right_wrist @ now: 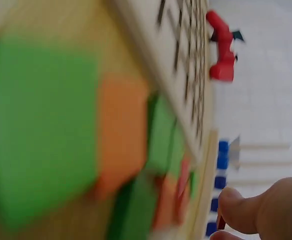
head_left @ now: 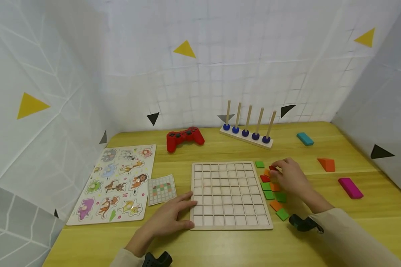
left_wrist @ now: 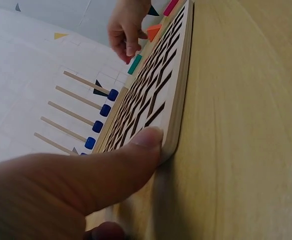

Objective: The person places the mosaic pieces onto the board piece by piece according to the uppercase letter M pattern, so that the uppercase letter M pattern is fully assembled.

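Observation:
At the right of the wooden grid board (head_left: 232, 227), my right hand (head_left: 290, 178) pinches a small red piece (head_left: 272, 168) between thumb and fingertips, just above several loose tiles. These are flat green tiles (head_left: 282, 214) and orange tiles (head_left: 275, 205), with another red piece (head_left: 264, 178) among them. My left hand (head_left: 170, 215) rests at the board's left edge with its fingers fairly straight. In the left wrist view, the left thumb (left_wrist: 121, 162) touches the board's corner. A paper pattern card (head_left: 162, 190) with a coloured grid lies beside that hand.
An animal puzzle (head_left: 115, 185) lies at the left. Behind the board are a red game controller (head_left: 184, 138) and a peg stand (head_left: 246, 139) with blue beads. Blue (head_left: 305, 139), orange (head_left: 326, 164) and magenta blocks (head_left: 350, 188) lie at the right.

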A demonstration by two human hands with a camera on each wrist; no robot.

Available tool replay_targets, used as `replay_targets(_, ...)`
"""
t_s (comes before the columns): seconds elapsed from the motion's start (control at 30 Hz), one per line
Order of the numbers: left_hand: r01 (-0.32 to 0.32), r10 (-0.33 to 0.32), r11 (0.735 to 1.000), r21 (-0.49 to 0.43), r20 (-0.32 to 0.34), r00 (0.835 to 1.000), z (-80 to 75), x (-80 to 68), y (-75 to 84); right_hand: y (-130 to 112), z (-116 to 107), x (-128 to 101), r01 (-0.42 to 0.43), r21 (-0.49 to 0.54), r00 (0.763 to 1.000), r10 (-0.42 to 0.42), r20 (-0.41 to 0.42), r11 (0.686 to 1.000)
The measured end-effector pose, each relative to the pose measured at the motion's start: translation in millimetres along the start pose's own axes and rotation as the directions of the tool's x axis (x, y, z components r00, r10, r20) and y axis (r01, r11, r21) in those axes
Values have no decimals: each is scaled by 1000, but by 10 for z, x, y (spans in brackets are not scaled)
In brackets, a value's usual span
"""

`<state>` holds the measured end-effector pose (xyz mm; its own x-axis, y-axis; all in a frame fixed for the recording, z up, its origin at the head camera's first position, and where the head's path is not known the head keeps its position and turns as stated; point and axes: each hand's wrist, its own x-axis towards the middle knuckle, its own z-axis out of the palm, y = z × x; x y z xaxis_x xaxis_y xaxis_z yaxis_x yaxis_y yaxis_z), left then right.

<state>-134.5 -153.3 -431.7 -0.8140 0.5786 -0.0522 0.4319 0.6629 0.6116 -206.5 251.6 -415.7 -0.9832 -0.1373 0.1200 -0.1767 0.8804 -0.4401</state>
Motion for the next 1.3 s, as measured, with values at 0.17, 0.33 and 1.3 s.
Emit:
replay_targets(0.17,9,-9,1000,-3,-6,1000,15,6,-10,-266,72,68,113,33,993,-114,23,993)
replay_targets(0.33,-1,1,1000,4,-9,1000,21,8,-10,-533,218,118,233,79,971,-236,40,969)
replay_targets(1.3,16,-16,1000,10,17,1000,11,27,-34,-1336,812,347,474,80,866,-480,142,877)
